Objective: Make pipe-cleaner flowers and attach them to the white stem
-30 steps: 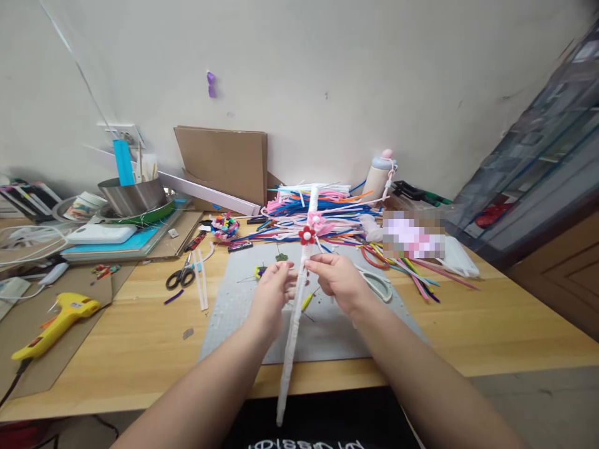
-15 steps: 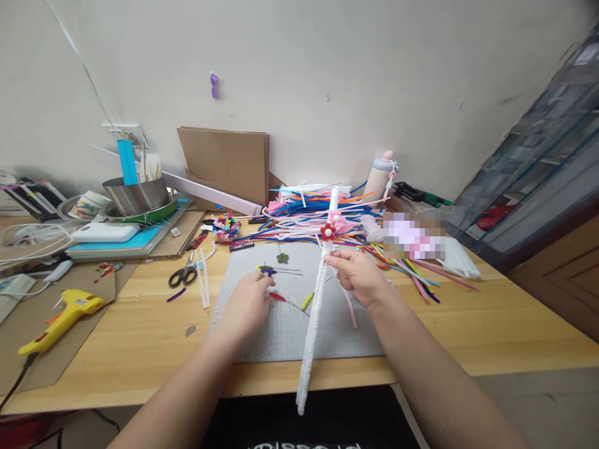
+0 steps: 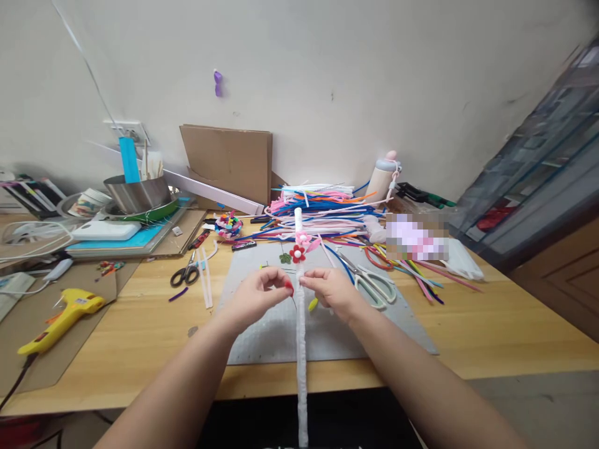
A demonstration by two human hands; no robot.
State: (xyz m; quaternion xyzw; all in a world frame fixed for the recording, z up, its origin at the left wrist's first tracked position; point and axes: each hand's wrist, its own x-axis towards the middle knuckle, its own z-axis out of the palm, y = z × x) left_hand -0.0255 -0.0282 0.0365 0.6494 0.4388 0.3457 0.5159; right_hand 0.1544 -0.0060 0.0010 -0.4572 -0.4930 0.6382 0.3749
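Between the thumb and fingers of my right hand (image 3: 330,292) is a long white fuzzy-wrapped stick (image 3: 301,368), running from near my body up over the mat. On its upper part sit a red flower (image 3: 297,253) with a white centre and a pink flower (image 3: 303,238). My left hand (image 3: 255,299), just left of the stick, pinches a small red fuzzy leaf-shaped piece (image 3: 289,287) with a thin wire hanging from it. A yellow leaf-shaped piece (image 3: 313,304) and a green leaf-like piece (image 3: 285,257) lie on the grey cutting mat (image 3: 262,346).
Pale-handled scissors (image 3: 377,288) rest at the mat's right. Piled pipe cleaners (image 3: 322,215) lie behind, near a bottle (image 3: 381,181). Black-handled scissors (image 3: 185,274) and a yellow glue gun (image 3: 70,308) are on the left. Cardboard (image 3: 227,165) leans on the wall.
My left hand has picked up the red piece from the mat and moved right, towards the stick. My right hand has brought the stick left and lower, more upright, uncovering the pale-handled scissors.
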